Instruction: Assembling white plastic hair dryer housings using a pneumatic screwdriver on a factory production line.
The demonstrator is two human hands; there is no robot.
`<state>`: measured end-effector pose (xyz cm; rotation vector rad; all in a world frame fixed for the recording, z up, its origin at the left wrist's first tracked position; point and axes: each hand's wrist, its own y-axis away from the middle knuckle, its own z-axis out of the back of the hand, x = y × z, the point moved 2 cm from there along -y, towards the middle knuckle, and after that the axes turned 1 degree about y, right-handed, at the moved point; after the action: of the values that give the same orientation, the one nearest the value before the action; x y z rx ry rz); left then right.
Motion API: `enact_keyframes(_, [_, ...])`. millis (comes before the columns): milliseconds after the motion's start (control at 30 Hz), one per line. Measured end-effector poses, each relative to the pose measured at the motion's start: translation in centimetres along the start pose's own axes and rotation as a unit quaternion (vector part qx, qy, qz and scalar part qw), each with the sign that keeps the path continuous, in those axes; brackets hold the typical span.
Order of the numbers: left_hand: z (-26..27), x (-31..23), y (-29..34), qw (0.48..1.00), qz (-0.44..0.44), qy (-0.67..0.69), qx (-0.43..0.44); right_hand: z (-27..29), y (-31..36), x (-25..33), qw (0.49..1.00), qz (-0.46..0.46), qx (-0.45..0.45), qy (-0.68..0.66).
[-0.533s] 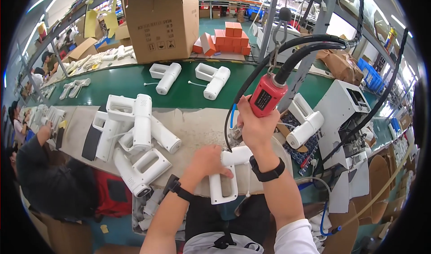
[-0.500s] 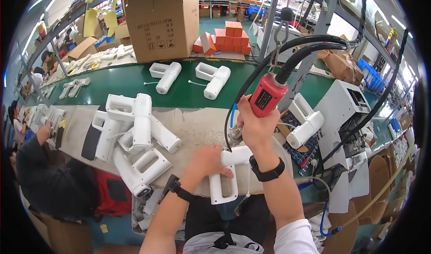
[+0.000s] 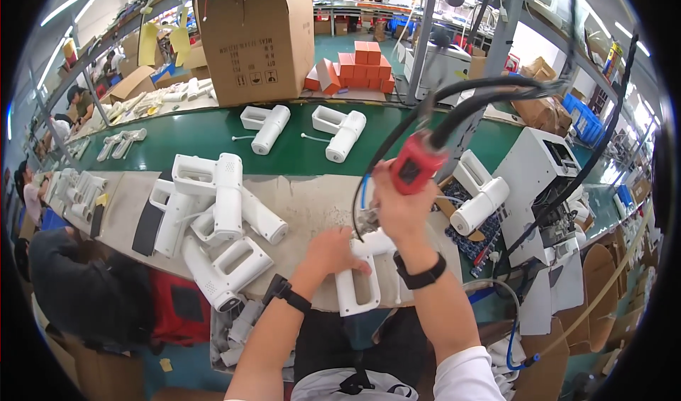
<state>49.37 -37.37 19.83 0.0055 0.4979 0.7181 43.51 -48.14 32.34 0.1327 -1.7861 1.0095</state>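
Observation:
A white plastic device housing (image 3: 345, 292) with a loop handle lies at the near edge of the bench in front of me. My left hand (image 3: 332, 251) is closed on it where the handle joins the barrel. In my right hand (image 3: 403, 213) is a red power screwdriver (image 3: 417, 165), held upright and slightly blurred, hanging from a thick black cable. Its lower end points down near the barrel of the housing; my hand partly hides the tip, so contact cannot be made out. To the left lies a pile of similar white housings (image 3: 228, 195).
On the green belt (image 3: 206, 149) beyond lie two more housings (image 3: 345, 135). A large carton (image 3: 252, 46) and orange boxes (image 3: 365, 71) stand behind. At right are another housing (image 3: 481, 201) and a grey-white machine (image 3: 532, 181). A person in dark clothing (image 3: 78, 280) sits at left.
The red screwdriver has dropped slightly and is now blurred. My left hand keeps its hold on the housing. At left, the seated person's raised arm has gone down. The whole view has shifted a little.

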Motion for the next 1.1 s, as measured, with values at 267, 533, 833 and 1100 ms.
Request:
enact_keyframes(267, [-0.5, 0.0, -1.1, 0.998, -0.012, 0.014, -0.061, 2.1, 0.7, 2.5, 1.0, -0.017, 0.012, -0.007])
enact_keyframes(533, [-0.5, -0.1, -0.6, 0.973, -0.113, 0.058, -0.192, 1.4, 2.5, -1.0, 0.994, -0.068, 0.068, 0.042])
enact_keyframes(833, [-4.3, 4.1, 2.8, 0.96, 0.049, 0.25, -0.115, -0.5, -0.3, 6.0, 0.994, -0.042, -0.006, -0.099])
enact_keyframes(1100, [-5.1, 4.2, 2.5, 0.964, 0.082, 0.22, -0.127, -4.0, -0.5, 0.2, 0.997, -0.034, 0.02, -0.065])
